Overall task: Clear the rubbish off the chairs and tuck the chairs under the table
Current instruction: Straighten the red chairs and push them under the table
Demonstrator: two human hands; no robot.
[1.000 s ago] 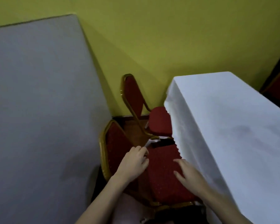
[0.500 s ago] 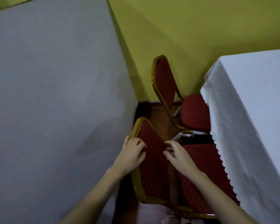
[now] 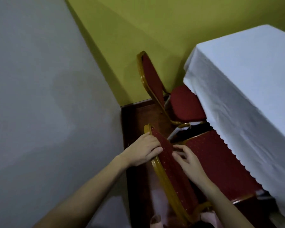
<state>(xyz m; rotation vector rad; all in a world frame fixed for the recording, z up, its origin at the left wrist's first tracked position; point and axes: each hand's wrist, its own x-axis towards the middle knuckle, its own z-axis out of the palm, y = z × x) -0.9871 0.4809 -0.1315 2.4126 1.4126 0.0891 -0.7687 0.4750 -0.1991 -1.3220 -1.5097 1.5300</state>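
Gripping the top of the near chair's backrest (image 3: 167,155), the left hand (image 3: 144,149) is seen with its fingers curled over the gold frame from the outer side, closed on the rail. The right hand (image 3: 188,160) is laid against the inner, padded face of the same backrest, fingers bent and drawn together, the fingertips pressed to the red dotted fabric; whether anything is pinched between them cannot be told. The near chair's seat (image 3: 219,160) is partly covered by the scalloped hem of the white tablecloth (image 3: 247,96), so that its right side is already tucked beneath the table edge. A second red chair (image 3: 184,104) is set further back by the yellow wall (image 3: 155,30), its seat also partly under the cloth's far corner. A pale, crumpled piece of rubbish (image 3: 179,130) is seen between the two chairs, just below the far chair's gold frame; its nature is not clear. A grey panel (image 3: 48,96) fills the left side. No brand, label or legible writing is visible anywhere.
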